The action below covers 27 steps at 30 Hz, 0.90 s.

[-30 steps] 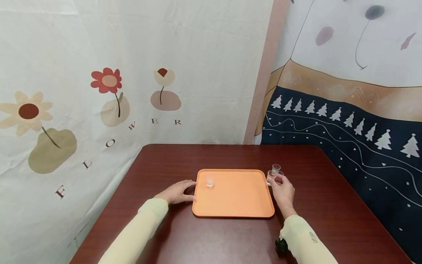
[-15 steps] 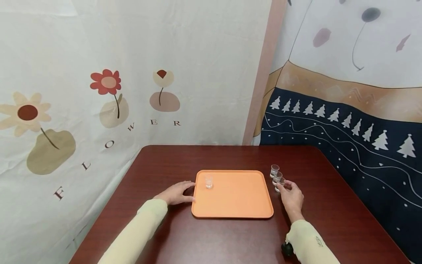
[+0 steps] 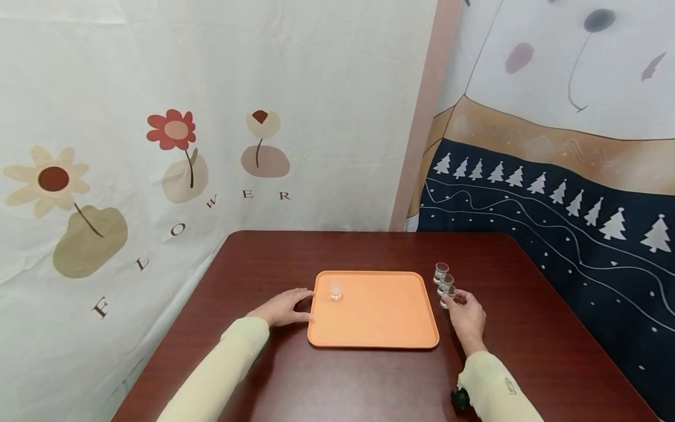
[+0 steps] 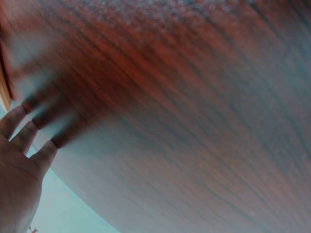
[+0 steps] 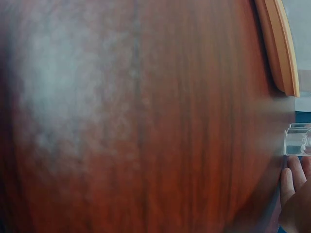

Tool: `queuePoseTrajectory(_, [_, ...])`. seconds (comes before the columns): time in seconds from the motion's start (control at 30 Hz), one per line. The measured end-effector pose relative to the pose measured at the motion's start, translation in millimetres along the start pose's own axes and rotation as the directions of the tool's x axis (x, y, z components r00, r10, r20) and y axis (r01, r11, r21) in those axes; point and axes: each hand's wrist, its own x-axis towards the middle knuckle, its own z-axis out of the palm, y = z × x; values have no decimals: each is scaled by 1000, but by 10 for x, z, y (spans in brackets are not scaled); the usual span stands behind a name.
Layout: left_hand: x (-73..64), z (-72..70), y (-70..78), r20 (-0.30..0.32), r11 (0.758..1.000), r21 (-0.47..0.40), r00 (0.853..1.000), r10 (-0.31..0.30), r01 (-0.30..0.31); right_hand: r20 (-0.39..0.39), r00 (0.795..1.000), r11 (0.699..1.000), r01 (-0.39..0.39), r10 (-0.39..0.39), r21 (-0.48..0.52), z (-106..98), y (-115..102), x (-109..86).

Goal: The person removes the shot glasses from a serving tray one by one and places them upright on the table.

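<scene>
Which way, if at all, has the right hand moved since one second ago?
Yes: in the head view, judged against the orange tray, the right hand has moved to the right, away from the tray, and slightly down in the picture.

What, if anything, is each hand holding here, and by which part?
The right hand pinches the row's nearest clear glass by its side; exact finger contact is unclear. The left hand only touches the left edge of the orange tray.
</scene>
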Motion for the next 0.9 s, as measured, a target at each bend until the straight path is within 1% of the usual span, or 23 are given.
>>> queuePoseTrajectory(0.3, [-32, 3, -6, 5, 1000, -6, 1000, 7, -7, 34, 999, 999, -16, 14, 48, -2, -61, 1])
queuePoseTrajectory(0.5, [-23, 0, -9, 1, 1000, -4, 1000, 17, -17, 33, 999, 995, -19, 16, 98, -43, -147, 28])
queuePoseTrajectory(0.73, [-23, -5, -11, 3, 1000, -8, 1000, 14, -14, 18, 1000, 997, 21, -22, 73, -76, -276, 69])
queuePoseTrajectory(0.9, [-18, -3, -7, 6, 1000, -4, 1000, 9, -9, 12, 998, 992, 67, -69, 110, -63, -415, 75])
